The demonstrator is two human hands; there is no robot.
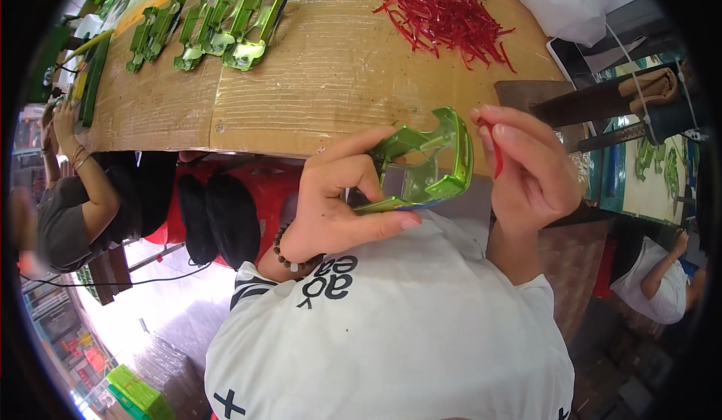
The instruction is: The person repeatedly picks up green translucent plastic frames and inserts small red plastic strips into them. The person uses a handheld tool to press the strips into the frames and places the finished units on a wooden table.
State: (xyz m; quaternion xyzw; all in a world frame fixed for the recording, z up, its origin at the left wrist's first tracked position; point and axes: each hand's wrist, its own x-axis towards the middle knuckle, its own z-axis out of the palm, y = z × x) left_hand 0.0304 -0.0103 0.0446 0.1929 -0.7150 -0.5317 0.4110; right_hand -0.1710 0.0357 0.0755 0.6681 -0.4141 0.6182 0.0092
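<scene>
My left hand [342, 194] is closed around a shiny green plastic shell part [451, 160] with a clear, window-like middle, held in front of my chest. Just right of it, my right hand [534, 164] pinches a thin red strip [497, 157] between thumb and fingers. The strip hangs down from the fingertips and is apart from the green part. On the table beyond lies a loose heap of similar red strips [444, 18]. Several more green plastic parts [256, 25] are lined up at the far left of the tabletop.
The brown, film-covered table [301, 97] spans the far side. A white plastic bag [560, 3] and a dark metal bar [587, 100] are at the right. Another person's arm [94, 187] shows at the left, and a person in white [654, 281] at the far right.
</scene>
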